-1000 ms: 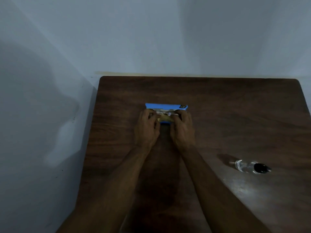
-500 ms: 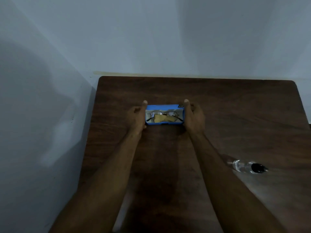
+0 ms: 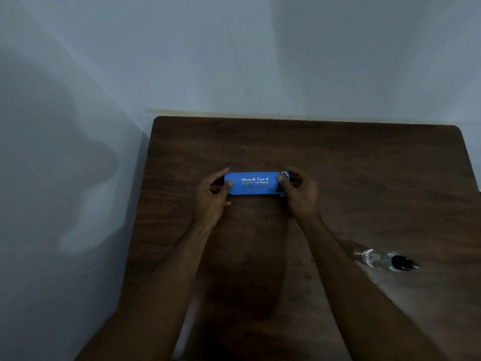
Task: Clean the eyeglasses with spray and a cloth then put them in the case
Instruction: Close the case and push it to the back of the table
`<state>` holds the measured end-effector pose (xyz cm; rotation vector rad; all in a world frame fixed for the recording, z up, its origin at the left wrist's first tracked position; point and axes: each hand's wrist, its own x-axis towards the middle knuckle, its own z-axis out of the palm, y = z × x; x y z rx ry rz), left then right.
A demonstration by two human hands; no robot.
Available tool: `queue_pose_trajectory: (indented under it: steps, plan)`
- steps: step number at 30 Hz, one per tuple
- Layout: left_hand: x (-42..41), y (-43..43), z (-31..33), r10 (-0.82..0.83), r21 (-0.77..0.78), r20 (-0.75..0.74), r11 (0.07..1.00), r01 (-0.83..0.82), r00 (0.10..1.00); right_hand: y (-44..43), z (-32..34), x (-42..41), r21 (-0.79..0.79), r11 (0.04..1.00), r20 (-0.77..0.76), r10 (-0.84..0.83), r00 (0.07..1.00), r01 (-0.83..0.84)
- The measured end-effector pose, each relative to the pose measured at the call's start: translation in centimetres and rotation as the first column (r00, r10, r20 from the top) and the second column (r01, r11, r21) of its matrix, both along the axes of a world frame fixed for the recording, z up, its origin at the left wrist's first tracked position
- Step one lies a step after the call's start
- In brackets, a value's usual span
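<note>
From the head camera, we look down at a blue case (image 3: 256,183) lying shut on a dark wooden table (image 3: 364,178), held between the two hands. Half a second ago we saw it open, with the glasses and a yellowish cloth inside. Now the lid is down, white lettering facing up, and the glasses are hidden inside. We judge the task all but finished.

The left hand (image 3: 212,199) pinches the case's left end, thumb on the lid, forefinger curled behind the far edge. The right hand (image 3: 302,194) grips the right end likewise, thumb on top, fingers curled round. A clear spray bottle (image 3: 385,260) with a black cap lies on its side, well apart from the right hand, to its right and nearer us.
</note>
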<state>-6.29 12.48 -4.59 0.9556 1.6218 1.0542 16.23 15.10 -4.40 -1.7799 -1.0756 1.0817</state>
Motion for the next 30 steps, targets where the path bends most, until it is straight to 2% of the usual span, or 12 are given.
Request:
queue_pose_trajectory:
  steps: [8,11,14,17,23,30]
  plan:
    - [0.3,-0.7,-0.5,-0.016,0.080,-0.109,0.996,0.025,0.994,-1.1,-1.0,-0.7,0.094,0.996,0.101,-0.014,0.995,0.004]
    - [0.5,-0.9,-0.7,0.010,0.044,-0.072,0.999,-0.007,0.997,-1.4,-0.6,-0.9,0.078,0.995,0.056,-0.060,0.997,0.056]
    - [0.7,-1.1,-0.7,0.117,-0.011,-0.004,0.993,-0.118,0.993,-1.9,-0.3,-1.2,0.070,0.994,0.044,-0.091,0.995,0.088]
    - [1.0,-0.5,-1.2,0.204,0.007,0.044,0.979,-0.204,0.978,-1.5,-0.4,-2.0,0.068,0.986,0.034,-0.155,0.987,0.153]
    - [0.9,6.6,-0.1,0.270,0.121,0.054,0.954,-0.275,0.961,5.4,1.1,-3.8,0.211,0.967,0.089,-0.165,0.982,0.143]
    - [-1.2,15.3,-2.2,0.235,0.146,-0.107,0.965,-0.218,0.966,13.3,-0.1,-5.1,0.121,0.988,0.140,-0.115,0.983,0.098]
